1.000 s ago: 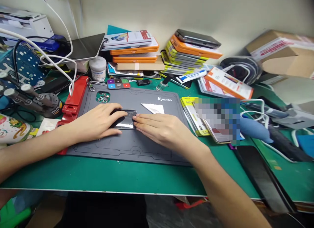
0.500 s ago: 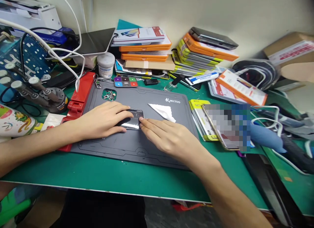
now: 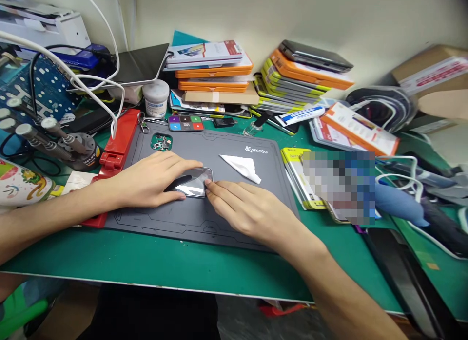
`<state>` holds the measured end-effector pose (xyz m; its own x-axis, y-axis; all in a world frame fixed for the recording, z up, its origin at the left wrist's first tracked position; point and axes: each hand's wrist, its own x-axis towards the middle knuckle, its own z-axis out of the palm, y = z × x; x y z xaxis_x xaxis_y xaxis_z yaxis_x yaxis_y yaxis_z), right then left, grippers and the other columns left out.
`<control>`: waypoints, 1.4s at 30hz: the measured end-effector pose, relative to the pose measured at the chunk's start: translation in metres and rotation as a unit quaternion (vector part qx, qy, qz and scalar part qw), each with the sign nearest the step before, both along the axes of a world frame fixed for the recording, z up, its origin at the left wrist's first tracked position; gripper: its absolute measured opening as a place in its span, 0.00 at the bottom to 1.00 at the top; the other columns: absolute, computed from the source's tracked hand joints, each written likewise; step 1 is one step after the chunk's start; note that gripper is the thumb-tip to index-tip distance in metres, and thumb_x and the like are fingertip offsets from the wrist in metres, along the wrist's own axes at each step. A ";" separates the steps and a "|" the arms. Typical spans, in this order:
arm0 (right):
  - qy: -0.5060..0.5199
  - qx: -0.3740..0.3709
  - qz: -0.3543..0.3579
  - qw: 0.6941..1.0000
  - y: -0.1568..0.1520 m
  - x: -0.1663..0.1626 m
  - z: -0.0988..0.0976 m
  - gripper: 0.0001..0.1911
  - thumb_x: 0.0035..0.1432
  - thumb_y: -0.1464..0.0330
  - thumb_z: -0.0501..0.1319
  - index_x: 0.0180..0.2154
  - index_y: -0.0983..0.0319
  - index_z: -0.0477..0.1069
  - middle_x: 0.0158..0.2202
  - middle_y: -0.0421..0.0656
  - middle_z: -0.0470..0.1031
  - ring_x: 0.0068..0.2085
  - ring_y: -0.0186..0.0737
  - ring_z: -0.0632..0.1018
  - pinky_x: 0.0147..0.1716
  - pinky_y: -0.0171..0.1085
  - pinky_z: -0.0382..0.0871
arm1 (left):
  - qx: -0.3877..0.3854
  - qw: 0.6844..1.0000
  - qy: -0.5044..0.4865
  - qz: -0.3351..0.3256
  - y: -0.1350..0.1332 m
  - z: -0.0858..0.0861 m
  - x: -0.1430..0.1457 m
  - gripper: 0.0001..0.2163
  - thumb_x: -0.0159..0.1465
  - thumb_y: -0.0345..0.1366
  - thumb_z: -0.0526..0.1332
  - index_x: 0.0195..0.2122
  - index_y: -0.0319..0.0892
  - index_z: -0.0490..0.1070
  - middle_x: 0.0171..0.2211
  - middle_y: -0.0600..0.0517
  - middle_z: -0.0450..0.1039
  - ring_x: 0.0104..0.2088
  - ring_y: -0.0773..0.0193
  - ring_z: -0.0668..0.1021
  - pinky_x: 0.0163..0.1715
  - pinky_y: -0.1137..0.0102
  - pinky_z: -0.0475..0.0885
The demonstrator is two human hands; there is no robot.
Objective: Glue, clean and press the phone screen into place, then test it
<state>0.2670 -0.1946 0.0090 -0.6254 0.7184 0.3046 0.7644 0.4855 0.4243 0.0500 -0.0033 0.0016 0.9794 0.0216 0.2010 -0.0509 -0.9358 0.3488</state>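
A dark, glossy smartphone (image 3: 193,182) lies across the grey work mat (image 3: 157,225), with a bright reflection on its face. My left hand (image 3: 155,179) grips its left part, the fingers along the far edge and the thumb along the near edge. At the phone's right end, the fingers of my right hand (image 3: 243,206) are pinched together on the edge. Whether they hold anything small there is hidden. A folded white tissue (image 3: 243,168) rests on the mat just beyond my right hand.
A red clamp-like bar (image 3: 119,142) borders the mat on the left, near a screwdriver stand (image 3: 84,152). Small metal parts (image 3: 161,142) lie in a mat recess. Stacked boxes (image 3: 212,72) line the wall. Yellow packs (image 3: 302,179) and a black elongated object (image 3: 405,276) sit to the right.
The phone's face has tilted slightly and its reflection has changed. My left fingers have straightened along its far edge. My right fingertips have shifted a little toward the near side at the phone's right end.
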 end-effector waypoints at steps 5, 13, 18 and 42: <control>0.010 -0.011 -0.005 1.000 0.000 0.001 0.000 0.13 0.70 0.80 0.57 0.46 0.70 0.81 0.50 0.55 0.85 0.46 0.46 0.84 0.43 0.42 0.80 | -0.020 0.999 0.006 0.029 0.000 0.000 0.000 0.34 0.70 0.45 0.68 0.72 0.44 0.56 0.65 0.39 0.72 0.64 0.48 0.75 0.64 0.57 0.67; 0.015 0.004 -0.004 1.000 0.001 0.001 -0.003 0.10 0.71 0.77 0.59 0.46 0.68 0.80 0.48 0.53 0.86 0.44 0.45 0.84 0.42 0.42 0.81 | -0.059 0.996 0.021 0.064 0.001 -0.001 0.001 0.40 0.64 0.45 0.74 0.72 0.44 0.56 0.63 0.41 0.75 0.63 0.47 0.76 0.62 0.56 0.68; 0.012 0.027 -0.001 1.000 0.003 0.000 -0.001 0.11 0.71 0.77 0.58 0.45 0.66 0.80 0.47 0.50 0.86 0.44 0.43 0.83 0.41 0.40 0.80 | -0.090 0.993 0.028 0.076 0.001 0.000 0.001 0.41 0.63 0.46 0.75 0.71 0.46 0.57 0.61 0.42 0.77 0.61 0.47 0.77 0.59 0.56 0.70; 0.325 0.051 -0.138 0.934 0.032 0.038 -0.024 0.14 0.75 0.72 0.54 0.52 0.62 0.78 0.49 0.47 0.86 0.49 0.42 0.84 0.48 0.40 0.78 | -0.281 0.930 0.125 0.202 0.014 0.042 0.007 0.24 0.69 0.61 0.62 0.52 0.49 0.81 0.55 0.50 0.83 0.56 0.53 0.82 0.59 0.61 0.74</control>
<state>0.3054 -0.1627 -0.0151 -0.0804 0.7709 0.6319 0.9667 0.2149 -0.1391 0.0573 0.0105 0.0439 0.8830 0.4306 -0.1868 0.4141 -0.5272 0.7420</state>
